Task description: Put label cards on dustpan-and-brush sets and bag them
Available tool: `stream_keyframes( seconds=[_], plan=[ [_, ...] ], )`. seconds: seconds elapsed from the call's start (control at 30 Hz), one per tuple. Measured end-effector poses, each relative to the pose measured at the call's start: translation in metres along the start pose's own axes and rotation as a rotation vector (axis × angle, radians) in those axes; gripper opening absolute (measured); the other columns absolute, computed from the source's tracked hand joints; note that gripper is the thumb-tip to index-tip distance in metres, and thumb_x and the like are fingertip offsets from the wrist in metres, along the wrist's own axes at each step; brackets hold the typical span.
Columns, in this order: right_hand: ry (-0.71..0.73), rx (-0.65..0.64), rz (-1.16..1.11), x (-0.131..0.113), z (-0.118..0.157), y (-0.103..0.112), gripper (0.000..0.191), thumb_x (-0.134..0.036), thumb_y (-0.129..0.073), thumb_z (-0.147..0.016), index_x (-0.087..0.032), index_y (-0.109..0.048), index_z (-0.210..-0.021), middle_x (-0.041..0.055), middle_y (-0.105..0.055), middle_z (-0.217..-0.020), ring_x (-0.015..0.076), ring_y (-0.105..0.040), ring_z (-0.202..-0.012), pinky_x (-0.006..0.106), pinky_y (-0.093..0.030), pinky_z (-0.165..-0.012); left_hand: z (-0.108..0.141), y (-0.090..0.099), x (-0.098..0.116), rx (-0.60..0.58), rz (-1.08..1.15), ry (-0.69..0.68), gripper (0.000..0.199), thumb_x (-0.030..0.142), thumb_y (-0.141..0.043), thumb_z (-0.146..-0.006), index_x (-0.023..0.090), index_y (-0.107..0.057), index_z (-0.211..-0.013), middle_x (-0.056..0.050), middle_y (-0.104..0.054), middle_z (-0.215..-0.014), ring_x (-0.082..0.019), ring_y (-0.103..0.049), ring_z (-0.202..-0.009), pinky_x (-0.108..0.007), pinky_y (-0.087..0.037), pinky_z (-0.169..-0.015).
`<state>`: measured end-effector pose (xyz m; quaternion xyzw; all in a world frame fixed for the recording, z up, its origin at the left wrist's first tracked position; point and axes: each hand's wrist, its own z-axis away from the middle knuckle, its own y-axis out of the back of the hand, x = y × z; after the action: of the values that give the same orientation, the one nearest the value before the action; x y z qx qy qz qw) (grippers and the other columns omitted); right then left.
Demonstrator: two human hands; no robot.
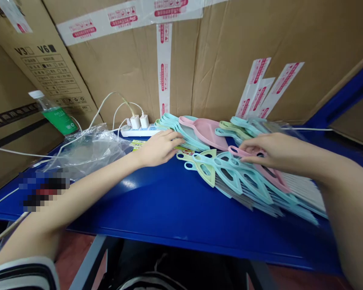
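Observation:
My right hand (pixel 264 149) has its thumb and fingers closed around the handle of a pink hand brush (pixel 276 177). That brush lies on top of several light-blue brushes (pixel 254 185), with a yellow-green brush (pixel 206 167) at the left of the pile. My left hand (pixel 161 148) is over the table beside a stack of light-blue dustpans (pixel 187 133), its fingers loosely bent and apart, with nothing visible in them. A pink dustpan (pixel 210 132) rests on the stack. Printed cards (pixel 137 145) lie partly under my left hand. Whether its fingertips touch them is hidden.
Large taped cardboard boxes (pixel 117 68) wall off the back of the blue table (pixel 157 205). A power strip (pixel 151 130) with plugs and white cables stands at the back. To the left are crumpled clear plastic bags (pixel 93 151) and a green-labelled bottle (pixel 56 114).

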<state>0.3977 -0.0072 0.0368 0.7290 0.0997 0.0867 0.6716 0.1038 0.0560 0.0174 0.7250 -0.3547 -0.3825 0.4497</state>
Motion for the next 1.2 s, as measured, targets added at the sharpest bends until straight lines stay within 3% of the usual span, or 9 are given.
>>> stream_keyframes(
  seconds=[0.1, 0.2, 0.33, 0.47, 0.63, 0.77, 0.9, 1.1, 1.2],
  plan=[
    [-0.068, -0.116, -0.005, -0.006, 0.000, 0.007, 0.012, -0.031, -0.058, -0.082, -0.021, -0.064, -0.076, 0.0079, -0.061, -0.077, 0.0249, -0.059, -0.074, 0.036, -0.043, -0.066, -0.033, -0.005, 0.002, 0.021, -0.094, -0.016, 0.033, 0.015, -0.045, -0.094, 0.008, -0.059, -0.124, -0.016, -0.064, -0.125, -0.025, -0.059, -0.115, -0.040, -0.047, -0.096],
    [-0.018, -0.099, 0.002, -0.006, -0.001, 0.007, 0.015, -0.029, -0.053, -0.084, -0.021, -0.060, -0.073, 0.0065, -0.055, -0.073, 0.0241, -0.055, -0.072, 0.036, -0.042, -0.065, -0.063, -0.011, 0.001, -0.019, -0.157, -0.051, 0.035, 0.012, -0.040, -0.096, 0.008, -0.059, -0.125, -0.016, -0.064, -0.128, -0.025, -0.057, -0.120, -0.041, -0.045, -0.097],
    [0.140, -0.007, -0.036, 0.004, -0.003, -0.001, 0.025, -0.036, -0.046, -0.089, -0.022, -0.057, -0.071, 0.0057, -0.054, -0.071, 0.0226, -0.053, -0.068, 0.034, -0.040, -0.059, -0.092, -0.017, 0.002, -0.160, -0.168, -0.145, 0.026, 0.012, -0.044, -0.096, 0.012, -0.070, -0.099, -0.010, -0.073, -0.103, -0.023, -0.064, -0.106, -0.035, -0.047, -0.088],
    [0.219, 0.058, -0.080, 0.008, -0.006, -0.008, 0.034, -0.045, -0.044, -0.092, -0.022, -0.060, -0.073, 0.0063, -0.056, -0.074, 0.0210, -0.054, -0.068, 0.033, -0.041, -0.058, -0.108, -0.022, 0.004, -0.175, -0.216, -0.167, 0.021, 0.009, -0.051, -0.091, 0.015, -0.071, -0.085, -0.006, -0.073, -0.083, -0.020, -0.068, -0.081, -0.033, -0.046, -0.077],
    [0.283, 0.099, -0.101, 0.002, -0.008, -0.009, 0.040, -0.044, -0.040, -0.094, -0.022, -0.057, -0.065, 0.0051, -0.054, -0.067, 0.0210, -0.052, -0.069, 0.033, -0.038, -0.059, -0.109, -0.021, 0.000, -0.133, -0.292, -0.211, 0.021, 0.006, -0.050, -0.089, 0.016, -0.069, -0.085, -0.004, -0.068, -0.076, -0.018, -0.065, -0.073, -0.031, -0.045, -0.072],
    [0.319, 0.139, -0.170, -0.006, -0.007, -0.007, 0.042, -0.044, -0.034, -0.096, -0.023, -0.053, -0.065, 0.0043, -0.052, -0.064, 0.0218, -0.052, -0.073, 0.035, -0.038, -0.063, -0.100, -0.011, -0.011, -0.132, -0.352, -0.236, 0.024, 0.006, -0.047, -0.091, 0.016, -0.069, -0.091, -0.004, -0.067, -0.079, -0.019, -0.066, -0.078, -0.033, -0.046, -0.076],
    [0.312, 0.171, -0.208, -0.011, -0.006, -0.007, 0.036, -0.042, -0.036, -0.095, -0.023, -0.048, -0.067, 0.0036, -0.051, -0.066, 0.0194, -0.049, -0.067, 0.033, -0.037, -0.062, -0.075, 0.009, -0.022, -0.061, -0.400, -0.237, 0.023, 0.009, -0.047, -0.092, 0.017, -0.069, -0.092, -0.005, -0.068, -0.082, -0.018, -0.064, -0.078, -0.032, -0.047, -0.077],
    [0.301, 0.194, -0.207, -0.021, -0.004, -0.007, 0.035, -0.039, -0.035, -0.095, -0.023, -0.039, -0.065, 0.0015, -0.046, -0.067, 0.0152, -0.043, -0.057, 0.030, -0.032, -0.057, 0.002, 0.047, -0.021, 0.064, -0.409, -0.178, 0.031, 0.012, -0.040, -0.097, 0.018, -0.070, -0.095, -0.007, -0.070, -0.086, -0.020, -0.063, -0.076, -0.034, -0.048, -0.073],
    [0.314, 0.226, -0.193, -0.029, -0.003, -0.007, 0.039, -0.040, -0.032, -0.098, -0.023, -0.043, -0.065, 0.0012, -0.046, -0.065, 0.0152, -0.042, -0.056, 0.030, -0.031, -0.056, 0.045, 0.058, -0.014, 0.132, -0.341, -0.174, 0.040, 0.012, -0.031, -0.099, 0.017, -0.071, -0.095, -0.007, -0.071, -0.085, -0.020, -0.063, -0.077, -0.033, -0.048, -0.073]
  ],
)
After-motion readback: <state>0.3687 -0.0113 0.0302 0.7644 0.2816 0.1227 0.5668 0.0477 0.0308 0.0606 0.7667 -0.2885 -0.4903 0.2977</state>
